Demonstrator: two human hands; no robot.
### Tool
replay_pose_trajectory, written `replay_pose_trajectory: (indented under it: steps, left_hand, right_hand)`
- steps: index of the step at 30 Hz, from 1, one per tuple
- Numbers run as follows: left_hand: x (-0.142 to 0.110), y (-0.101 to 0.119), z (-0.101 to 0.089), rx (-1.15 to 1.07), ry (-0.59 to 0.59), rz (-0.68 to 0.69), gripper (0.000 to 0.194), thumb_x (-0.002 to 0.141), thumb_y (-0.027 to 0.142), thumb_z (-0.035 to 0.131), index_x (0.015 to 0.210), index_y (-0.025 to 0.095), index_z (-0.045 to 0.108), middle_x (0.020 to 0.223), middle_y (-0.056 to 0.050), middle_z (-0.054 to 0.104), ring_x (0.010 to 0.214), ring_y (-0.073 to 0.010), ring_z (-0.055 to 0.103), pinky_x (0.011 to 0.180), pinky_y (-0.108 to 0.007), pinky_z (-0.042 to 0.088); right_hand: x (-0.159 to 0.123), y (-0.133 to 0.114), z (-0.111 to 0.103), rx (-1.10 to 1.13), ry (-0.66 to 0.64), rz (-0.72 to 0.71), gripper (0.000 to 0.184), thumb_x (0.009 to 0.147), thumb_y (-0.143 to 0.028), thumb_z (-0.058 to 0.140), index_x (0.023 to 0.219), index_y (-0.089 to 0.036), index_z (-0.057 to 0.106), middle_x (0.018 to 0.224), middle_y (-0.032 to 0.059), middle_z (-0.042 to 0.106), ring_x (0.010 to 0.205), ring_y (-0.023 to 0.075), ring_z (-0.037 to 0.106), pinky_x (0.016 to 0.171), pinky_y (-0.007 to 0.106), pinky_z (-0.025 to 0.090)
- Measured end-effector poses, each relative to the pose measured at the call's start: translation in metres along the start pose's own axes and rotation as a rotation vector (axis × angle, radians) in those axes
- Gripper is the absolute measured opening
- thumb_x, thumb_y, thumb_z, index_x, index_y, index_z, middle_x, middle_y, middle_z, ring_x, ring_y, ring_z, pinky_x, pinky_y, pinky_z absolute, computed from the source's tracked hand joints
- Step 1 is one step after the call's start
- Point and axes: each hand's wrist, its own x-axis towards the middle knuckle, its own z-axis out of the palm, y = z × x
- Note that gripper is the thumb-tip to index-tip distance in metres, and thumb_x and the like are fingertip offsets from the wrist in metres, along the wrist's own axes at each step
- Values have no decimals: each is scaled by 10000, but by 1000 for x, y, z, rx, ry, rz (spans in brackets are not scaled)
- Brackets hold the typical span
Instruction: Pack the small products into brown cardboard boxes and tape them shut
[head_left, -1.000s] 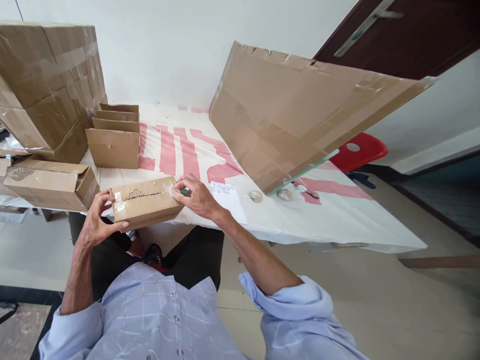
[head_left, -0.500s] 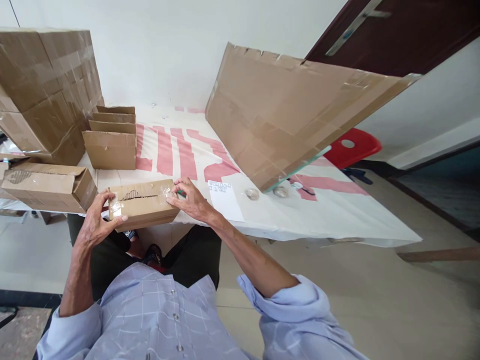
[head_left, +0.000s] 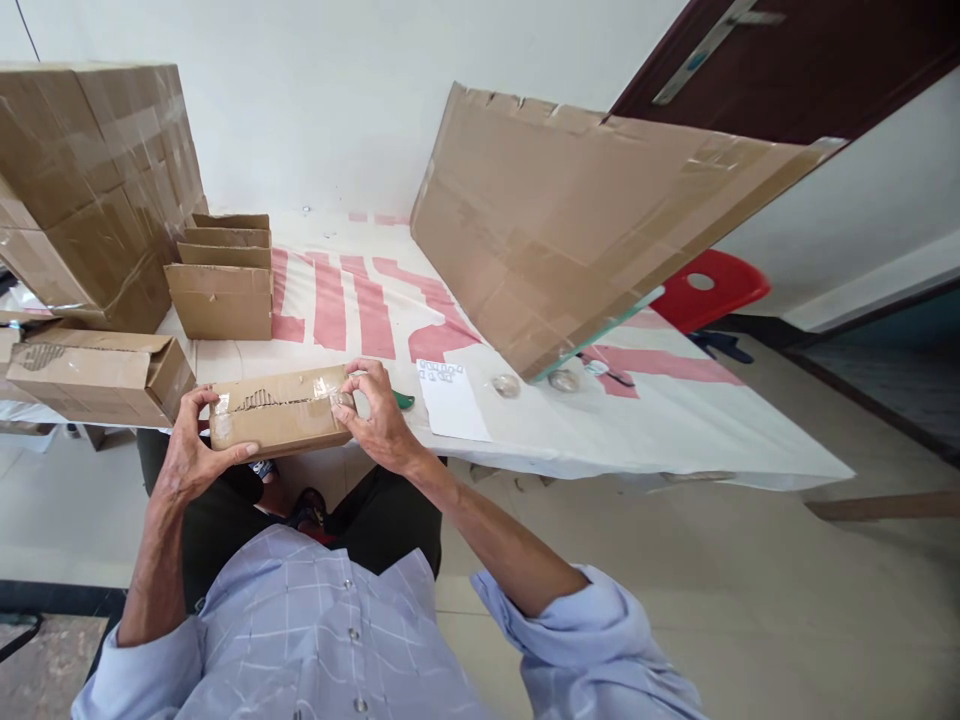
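A small cardboard box (head_left: 281,412) with clear tape at both ends is held between my hands at the table's front edge. Across its top runs a dark seam with torn, ridged cardboard. My left hand (head_left: 193,450) grips the box's left end, thumb along the front side and fingers behind. My right hand (head_left: 379,418) pinches the taped right end, with thumb and fingertips closed on the corner. Just beyond that hand a green object (head_left: 403,400) shows in part on the table; its kind is hidden. Beside it lies a white sheet (head_left: 454,405) with small drawn marks.
Left stand a tall stack of taped cartons (head_left: 97,180), a divided cardboard piece (head_left: 225,300) and another long box (head_left: 97,375). A big cardboard panel (head_left: 585,240) leans at centre right. Tape rolls (head_left: 562,381) lie below it. A red stool (head_left: 712,290) is behind the table (head_left: 675,440).
The box has tilted so that more of its top faces me, and shifted slightly left. My right hand's fingers have shifted at its right end. The green object now shows beside that hand.
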Motion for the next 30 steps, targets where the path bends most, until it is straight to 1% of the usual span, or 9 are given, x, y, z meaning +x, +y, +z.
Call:
replay_pose_trajectory:
  steps: [4,6,11,15,18,20,23,26,30]
  left_hand:
    - [0,-1,0,-15,-7,17,922,603,667,976,1299,281,511,1472,-131,560,1382,-380,591,1068,-542,568]
    - [0,-1,1,-4,-8,28,932,606,677,975,1309,276,513,1489,-139,541,1403,-388,576,1077,-544,566]
    - [1,2,6,50,29,100,923,600,688,975,1293,258,541,1474,-136,543,1427,-396,553,1223,-595,455]
    - [0,0,9,-4,77,45,936,578,677,986,1271,263,514,1465,-129,572,1368,-377,598,1210,-586,462]
    - [-1,-4,5,-50,77,32,892,575,688,988,1203,267,514,1502,-135,572,1390,-384,600,1218,-600,458]
    - [-1,-6,1,-43,43,56,844,590,707,981,1167,263,554,1561,-145,536,1462,-411,555,1256,-631,423]
    - [2,-8,-2,-6,-21,116,700,730,707,912,1194,254,650,1675,-149,442,1595,-436,425,1320,-665,345]
    - [7,-9,1,-28,-58,175,635,855,673,830,1311,258,682,1728,-138,397,1625,-425,400,1345,-659,325]
    - [12,-7,6,-68,-45,259,388,929,587,796,1151,269,767,1741,-76,408,1642,-389,391,1380,-635,278]
  right_hand:
    - [-6,-11,2,-157,21,-49,106,927,-248,625,883,-283,535,967,66,673,1020,294,613,1002,517,499]
    - [-8,-13,4,-185,24,-18,109,926,-244,633,877,-282,543,900,56,675,985,296,622,971,510,497]
    - [-15,-20,17,-16,102,107,210,840,-230,691,1019,-288,598,1103,74,736,1105,296,692,1060,524,529]
    - [-17,-33,35,143,229,52,116,877,-226,609,957,-300,568,1114,91,748,1334,304,656,1160,540,518]
    - [-15,-40,46,241,277,59,82,907,-275,591,980,-302,567,1063,86,762,1242,285,707,1127,517,559]
    - [-14,-40,47,341,284,101,188,899,-318,619,1082,-295,580,1038,69,777,1094,253,753,1078,480,596]
    - [-10,-38,37,420,234,132,300,885,-359,683,1167,-278,624,983,46,800,971,231,770,1011,446,624]
    - [-5,-37,17,330,140,103,156,913,-373,703,1030,-271,719,957,46,810,880,226,751,878,417,637]
    - [-4,-38,-3,140,162,-114,134,995,-313,673,894,-285,756,917,51,808,854,242,734,832,447,621]
